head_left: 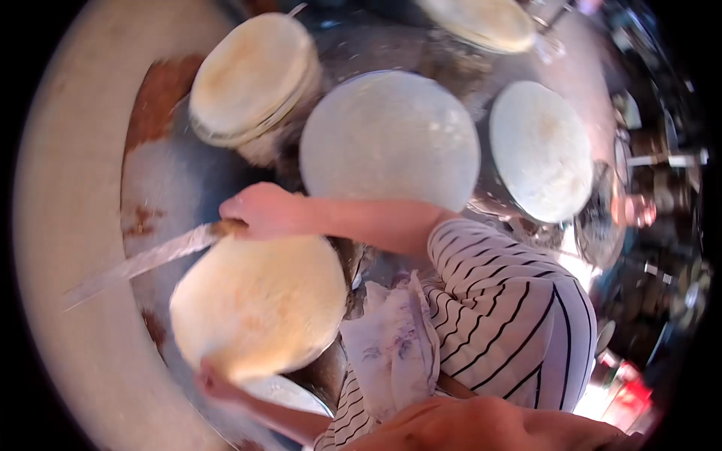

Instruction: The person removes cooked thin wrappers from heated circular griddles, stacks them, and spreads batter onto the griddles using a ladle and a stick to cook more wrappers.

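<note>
My right hand [267, 210] is closed around the brown handle of a long flat blade [150, 255], which points left beyond the table edge. Below it lies a large round yellowish flatbread [259, 301], browned in patches. At the flatbread's lower left edge, my left hand [213, 381] has its fingers closed on the rim; they are slightly blurred. Part of a pale round surface [282, 392] shows beneath the flatbread near my left forearm.
Round griddle-like discs stand around: a browned one [252, 75] at the upper left, a grey one [387, 135] in the middle, a pale one [540, 150] to the right and another [485, 22] at the top. A red object [628, 398] is at the lower right.
</note>
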Demonstrator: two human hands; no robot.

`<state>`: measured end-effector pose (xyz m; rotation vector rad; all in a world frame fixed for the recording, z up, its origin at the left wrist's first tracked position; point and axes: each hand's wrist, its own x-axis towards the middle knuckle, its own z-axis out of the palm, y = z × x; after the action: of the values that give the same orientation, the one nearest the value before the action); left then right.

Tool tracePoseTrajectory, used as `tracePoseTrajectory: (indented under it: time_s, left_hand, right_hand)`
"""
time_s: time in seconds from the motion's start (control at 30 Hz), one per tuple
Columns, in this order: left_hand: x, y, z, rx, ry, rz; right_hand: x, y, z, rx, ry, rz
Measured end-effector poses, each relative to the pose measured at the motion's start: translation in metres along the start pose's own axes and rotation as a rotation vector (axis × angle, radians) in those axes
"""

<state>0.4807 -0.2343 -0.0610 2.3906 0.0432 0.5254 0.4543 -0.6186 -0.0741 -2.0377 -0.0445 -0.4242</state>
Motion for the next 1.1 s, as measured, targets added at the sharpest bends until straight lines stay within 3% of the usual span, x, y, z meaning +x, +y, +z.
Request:
tracePoseTrajectory:
  time_s: [0.07, 0.13, 0.23, 0.27, 0.33, 0.4, 0.43, 0.5, 0.53, 0.6, 0.67, 0.77, 0.8, 0.93, 1.1]
  left_hand:
    - [-0.005, 0.063, -0.024, -0.110, 0.098, 0.030]
    - [0.017, 0.091, -0.042, -0.392, -0.298, 0.332]
    - [-0.013, 0.187, -0.011, -0.273, -0.339, 0.764]
    - [-0.023, 0.201, 0.015, -0.338, -0.564, 0.872]
    - [-0.064, 0.265, 0.044, -0.371, -0.832, 0.947]
    - [-0.114, 0.322, 0.092, -0.370, -0.918, 1.092]
    - [-0.155, 0.368, 0.105, -0.317, -1.084, 0.914]
    - [-0.215, 0.420, 0.186, -0.472, -1.270, 1.061]
    - [-0.252, 0.451, 0.211, -0.427, -1.287, 1.093]
    - [-0.321, 0.494, 0.302, -0.333, -1.363, 1.067]
    - [-0.387, 0.511, 0.380, -0.386, -1.503, 0.843]
    - [-0.443, 0.503, 0.489, -0.175, -1.447, 0.973]
    - [-0.450, 0.494, 0.519, -0.212, -1.398, 1.037]
    - [-0.465, 0.492, 0.518, -0.444, -1.301, 1.083]
    - [-0.469, 0.527, 0.489, -0.484, -1.440, 1.085]
  right_hand:
    - [-0.046, -0.011, -0.026, 0.069, 0.111, 0.016]
    - [-0.102, -0.030, -0.069, 0.116, 0.237, 0.107]
    - [-0.207, -0.042, -0.114, 0.156, 0.491, 0.213]
    - [-0.249, -0.031, -0.119, 0.138, 0.553, 0.301]
    - [-0.322, -0.037, -0.146, 0.182, 0.693, 0.444]
    - [-0.392, -0.036, -0.173, 0.098, 0.914, 0.542]
    - [-0.426, -0.021, -0.192, 0.232, 0.969, 0.545]
    - [-0.469, -0.027, -0.254, 0.096, 0.996, 0.733]
    - [-0.490, -0.010, -0.288, 0.068, 1.047, 0.680]
    - [-0.523, 0.027, -0.362, -0.056, 1.027, 0.791]
    - [-0.548, 0.084, -0.418, -0.139, 0.926, 0.887]
    - [-0.569, 0.154, -0.439, -0.525, 0.895, 0.990]
    - [-0.584, 0.180, -0.438, -0.520, 0.930, 0.879]
    - [-0.588, 0.186, -0.445, -0.564, 0.822, 0.970]
    - [-0.582, 0.185, -0.449, -0.550, 0.902, 0.859]
